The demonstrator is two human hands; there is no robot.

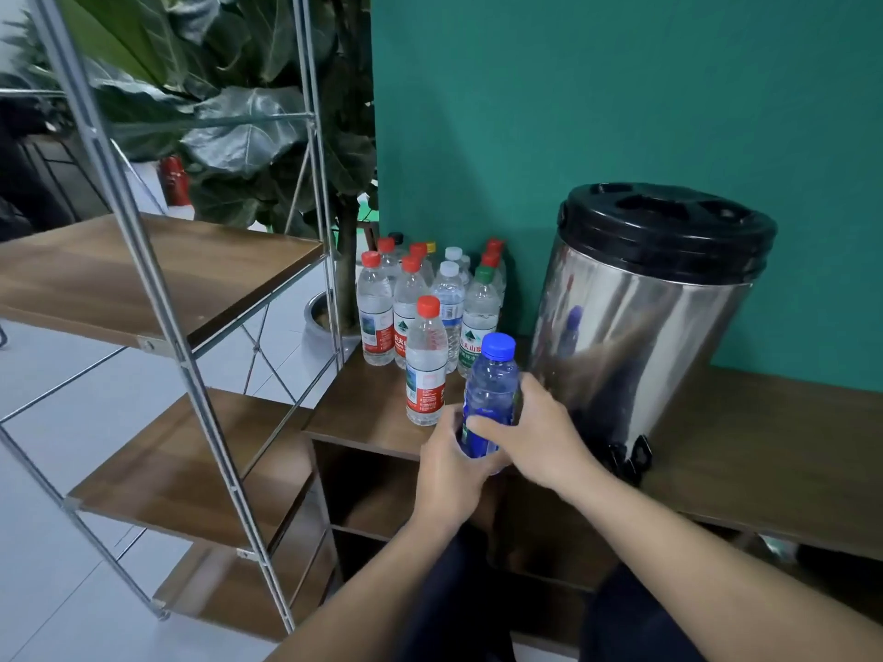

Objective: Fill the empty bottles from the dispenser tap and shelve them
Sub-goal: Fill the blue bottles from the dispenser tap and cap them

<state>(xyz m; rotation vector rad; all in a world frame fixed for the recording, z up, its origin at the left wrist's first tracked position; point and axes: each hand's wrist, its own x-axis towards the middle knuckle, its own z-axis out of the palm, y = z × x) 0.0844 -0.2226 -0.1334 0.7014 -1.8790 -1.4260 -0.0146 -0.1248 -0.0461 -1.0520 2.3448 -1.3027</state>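
A blue-tinted bottle (491, 389) with a blue cap stands upright between both hands, just in front of the bench edge. My left hand (454, 465) grips its lower part from the left. My right hand (535, 427) wraps its middle from the right. The steel dispenser (635, 327) with a black lid stands on the wooden bench (774, 437); its black tap (633, 458) juts out at the base, right of the bottle. A clear bottle with a red cap (425, 360) stands just left of the held one.
Several capped bottles (430, 289) cluster at the bench's back left corner against the green wall. A metal-framed rack with wooden shelves (157, 274) stands to the left. A potted plant (334, 322) sits behind it. Open cubbies lie under the bench.
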